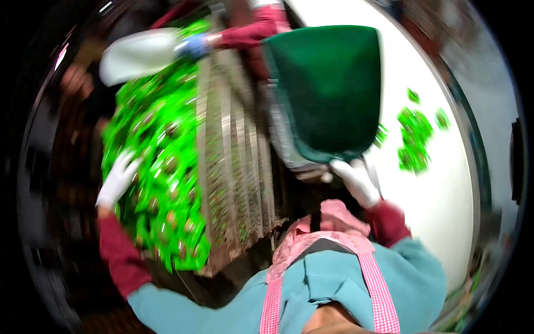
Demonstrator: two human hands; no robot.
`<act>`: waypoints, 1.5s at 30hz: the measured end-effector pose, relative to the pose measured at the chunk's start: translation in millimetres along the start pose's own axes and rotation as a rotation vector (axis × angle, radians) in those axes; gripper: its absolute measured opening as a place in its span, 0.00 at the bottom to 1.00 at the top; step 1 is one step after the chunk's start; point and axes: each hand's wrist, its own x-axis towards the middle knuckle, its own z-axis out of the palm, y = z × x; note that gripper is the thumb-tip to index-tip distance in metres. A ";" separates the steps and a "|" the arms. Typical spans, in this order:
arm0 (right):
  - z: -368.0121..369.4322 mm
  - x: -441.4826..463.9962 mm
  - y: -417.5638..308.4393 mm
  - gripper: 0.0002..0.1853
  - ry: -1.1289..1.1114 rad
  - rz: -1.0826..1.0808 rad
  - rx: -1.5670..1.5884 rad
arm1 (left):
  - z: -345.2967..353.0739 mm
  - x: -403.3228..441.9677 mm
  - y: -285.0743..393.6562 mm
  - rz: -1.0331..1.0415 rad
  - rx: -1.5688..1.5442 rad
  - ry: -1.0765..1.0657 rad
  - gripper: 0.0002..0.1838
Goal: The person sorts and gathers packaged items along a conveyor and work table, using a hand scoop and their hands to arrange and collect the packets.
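My left hand (118, 179), in a white glove, lies at the left edge of a heap of shiny green wrapped packets (167, 161), its fingers spread. A dark green scoop (328, 89) is held by its near end in my right hand (356, 179), also gloved in white. The scoop's hollow faces up and no packets show in it. Beneath its left side is a clear plastic bag (282, 136), partly hidden.
A slatted metal grate (233, 150) runs beside the heap. On the white table (439, 211) at right lie several green packets (414, 139). Across from me, a co-worker's blue-gloved hand (194, 47) holds a white scoop (139, 54). Another person's blurred hand (77, 80) is at far left.
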 end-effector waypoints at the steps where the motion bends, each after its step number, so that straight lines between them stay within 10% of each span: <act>1: -12.8 6.2 19.9 0.12 0.024 0.201 0.273 | -39.5 20.1 18.9 -0.351 -0.308 -0.099 0.17; 4: -48.5 12.2 53.5 0.17 0.032 0.330 0.378 | -65.8 71.9 -7.1 -0.550 -0.163 -0.043 0.25; 8: -90.1 -6.2 124.1 0.16 0.342 0.340 -0.169 | -109.8 187.5 33.4 -0.132 -0.371 0.134 0.23; 10: -118.6 -29.8 162.8 0.23 0.731 -0.096 -0.302 | -121.1 248.9 63.8 0.114 -0.285 0.172 0.24; 12: -176.7 -73.5 208.9 0.22 0.933 0.211 -0.159 | -131.8 301.3 111.1 0.205 -0.258 0.249 0.25; 13: -183.6 -104.1 186.1 0.22 1.049 -0.081 -0.334 | -132.5 328.3 121.2 0.249 -0.164 0.222 0.25; 14: -220.3 -128.8 203.9 0.24 1.228 0.072 -0.674 | -131.9 351.3 140.4 0.298 -0.052 0.258 0.25; 15: -249.9 -149.5 199.9 0.28 1.194 0.779 -1.074 | -129.6 372.2 158.3 0.326 -0.036 0.246 0.25; 17: -300.3 -195.9 216.8 0.37 1.377 0.642 -1.060 | -119.6 412.2 201.3 0.404 -0.043 0.256 0.25; 23: -359.3 -165.5 236.3 0.38 1.269 0.890 -1.163 | 29.4 536.7 334.9 0.458 -0.382 0.262 0.27; 28: -348.3 -64.0 216.0 0.31 0.911 0.746 -1.414 | 167.4 632.3 427.7 0.052 -0.631 0.420 0.38; 32: -378.0 -49.5 206.7 0.29 0.849 0.560 -1.253 | 177.8 681.4 459.2 -0.064 -0.552 0.410 0.38; 35: -526.9 -62.3 298.4 0.28 0.994 0.274 -1.697 | 176.4 711.0 452.2 -0.050 -0.466 0.422 0.36; 41: -617.4 46.9 154.2 0.26 0.546 0.750 -2.053 | 166.2 738.6 450.2 -0.035 -0.568 0.435 0.35; 42: -614.0 82.9 144.5 0.28 1.024 0.527 -1.279 | 164.5 748.0 446.7 -0.007 -0.615 0.429 0.34; 45: -600.4 176.4 135.2 0.24 0.771 0.534 -1.445 | 178.3 780.9 448.0 0.010 -0.838 0.449 0.33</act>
